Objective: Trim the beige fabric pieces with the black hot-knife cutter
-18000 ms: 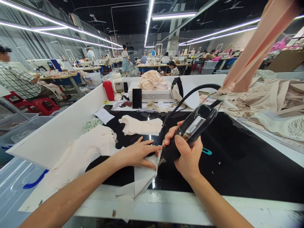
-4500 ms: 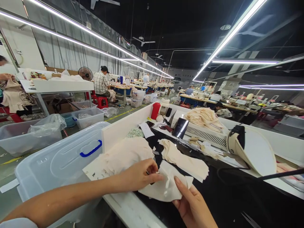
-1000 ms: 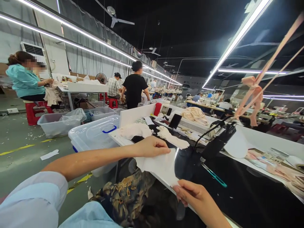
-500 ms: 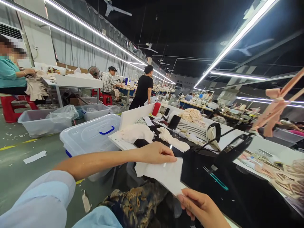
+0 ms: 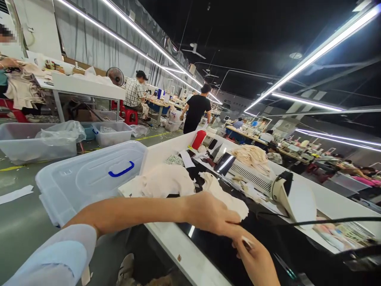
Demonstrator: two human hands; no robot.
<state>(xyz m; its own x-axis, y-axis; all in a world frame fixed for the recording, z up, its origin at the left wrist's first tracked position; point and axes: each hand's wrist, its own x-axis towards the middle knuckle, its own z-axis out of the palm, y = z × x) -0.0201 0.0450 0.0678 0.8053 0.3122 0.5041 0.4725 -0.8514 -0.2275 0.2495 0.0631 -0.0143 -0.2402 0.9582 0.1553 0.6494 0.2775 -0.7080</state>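
My left hand [image 5: 210, 212] reaches across the black tabletop [image 5: 205, 246], its fingers closed and meeting my right hand. What those fingers hold, if anything, is hidden. My right hand [image 5: 256, 254] is closed, with a small whitish bit [image 5: 247, 243] showing between thumb and fingers; I cannot make out what it is. Just beyond my hands lies a cream fabric piece [image 5: 229, 196], with a larger pile of cream fabric [image 5: 166, 180] to its left. A teal-handled tool [image 5: 285, 266], partly blurred, lies right of my right hand.
A lidded clear plastic bin [image 5: 92, 174] with a blue handle stands left of the table. Behind the fabric are a red thread spool [image 5: 199, 140] and a cream machine [image 5: 253, 171] with fabric on top. A dark cable [image 5: 333, 221] crosses at right. A person in black [image 5: 198, 109] is in the aisle.
The white sheet that was stretched between my hands no longer shows. My hands have come together farther right. My view has shifted, and the person in black is farther along the aisle.
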